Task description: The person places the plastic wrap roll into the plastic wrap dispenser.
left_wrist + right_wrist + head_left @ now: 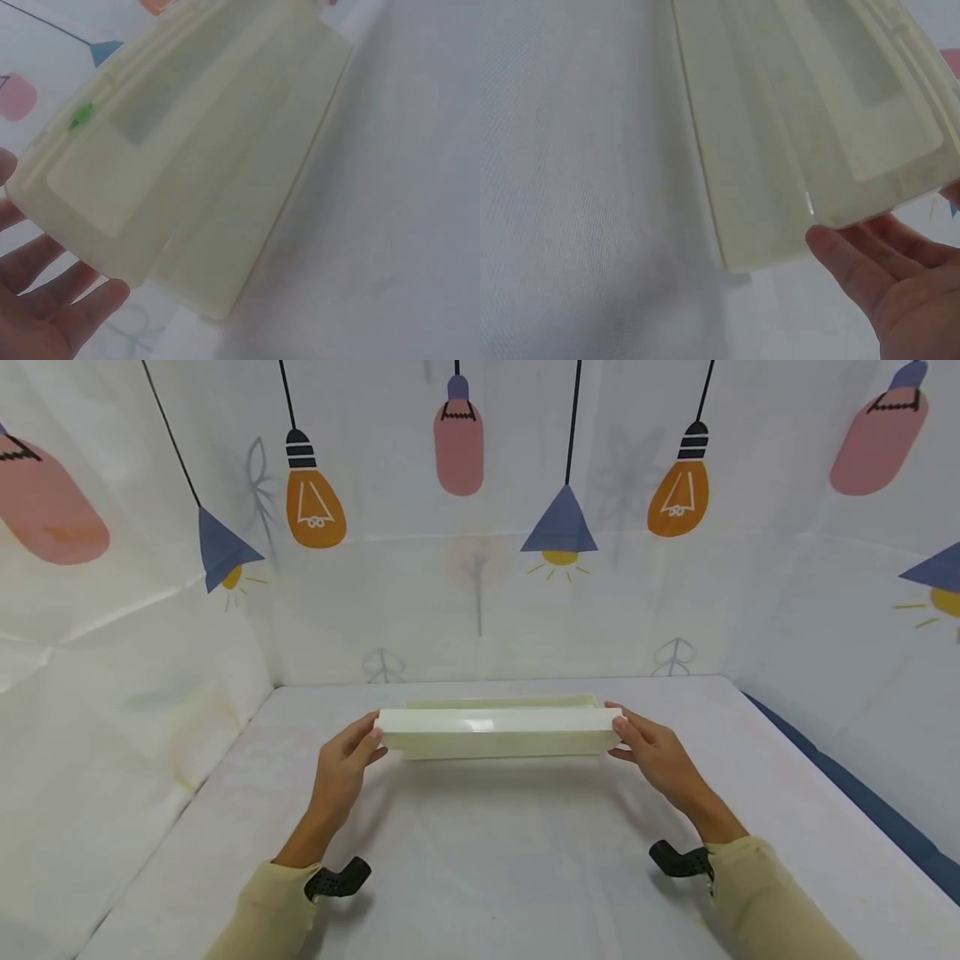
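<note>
A long cream plastic lid is raised between the two hands, its glossy long side toward me. My left hand grips its left end, thumb in front and fingers behind. At the opposite end my right hand pinches the lid the same way. Behind and below the lid is a matching long cream box, mostly hidden in the head view. The left wrist view shows the lid's recessed face tilted above the box, with a small green piece near one long edge.
The box stands on a white-covered table near its back edge. Behind it hangs a white sheet printed with lamps and bulbs, which also walls both sides. Dark blue cloth shows along the right edge. Each wrist wears a black device.
</note>
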Demonstrator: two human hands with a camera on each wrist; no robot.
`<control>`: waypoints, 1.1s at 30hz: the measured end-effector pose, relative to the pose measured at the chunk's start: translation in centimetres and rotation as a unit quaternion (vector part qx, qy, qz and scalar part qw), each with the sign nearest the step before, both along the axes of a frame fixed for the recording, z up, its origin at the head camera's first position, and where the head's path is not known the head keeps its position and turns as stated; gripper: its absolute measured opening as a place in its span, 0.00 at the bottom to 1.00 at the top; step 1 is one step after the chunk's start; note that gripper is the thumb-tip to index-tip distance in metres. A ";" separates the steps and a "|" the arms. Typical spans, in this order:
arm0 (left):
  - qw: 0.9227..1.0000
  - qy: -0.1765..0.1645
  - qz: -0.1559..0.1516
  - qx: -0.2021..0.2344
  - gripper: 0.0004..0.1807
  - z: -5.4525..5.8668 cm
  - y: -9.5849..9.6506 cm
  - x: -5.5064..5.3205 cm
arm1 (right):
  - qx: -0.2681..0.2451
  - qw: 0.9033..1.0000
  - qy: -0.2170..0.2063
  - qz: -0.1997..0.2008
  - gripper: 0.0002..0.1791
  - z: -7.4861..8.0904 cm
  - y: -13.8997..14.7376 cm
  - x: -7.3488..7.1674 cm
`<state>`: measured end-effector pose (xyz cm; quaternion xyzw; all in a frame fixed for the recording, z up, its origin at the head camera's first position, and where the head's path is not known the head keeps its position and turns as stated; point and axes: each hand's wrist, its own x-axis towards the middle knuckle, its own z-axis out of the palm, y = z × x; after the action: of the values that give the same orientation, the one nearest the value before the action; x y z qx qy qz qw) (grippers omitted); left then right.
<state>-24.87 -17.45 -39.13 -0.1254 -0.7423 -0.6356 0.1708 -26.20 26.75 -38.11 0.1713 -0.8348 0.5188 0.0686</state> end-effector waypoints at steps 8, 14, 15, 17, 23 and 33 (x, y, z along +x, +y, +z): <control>1.000 0.013 -0.020 0.008 0.26 0.7 0.1 -0.4 | -0.016 0.999 0.021 -0.022 0.35 0.1 -0.1 -0.4; 0.999 -0.007 -0.035 0.007 0.28 0.5 -0.3 -0.9 | -0.029 0.998 0.042 -0.042 0.33 -0.1 -0.3 -0.5; 0.999 -0.011 -0.036 0.005 0.28 0.5 -0.3 -1.0 | -0.031 0.997 0.048 -0.046 0.32 -0.2 -0.3 -0.6; 0.999 -0.017 -0.038 0.002 0.29 0.4 -0.4 -1.2 | -0.037 0.996 0.058 -0.052 0.31 -0.4 -0.4 -0.7; 0.999 -0.032 -0.031 -0.018 0.29 0.6 -0.6 -1.2 | -0.049 0.995 0.072 -0.057 0.29 -1.2 -0.6 -0.7; 0.999 -0.018 -0.014 -0.030 0.22 1.1 -0.7 -1.4 | -0.069 0.993 0.090 -0.037 0.28 -0.4 -1.3 -1.2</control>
<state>-26.29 -18.17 -38.07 -0.1290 -0.7625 -0.6173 0.1443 -27.45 25.45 -38.56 0.1808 -0.7934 0.5546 0.1739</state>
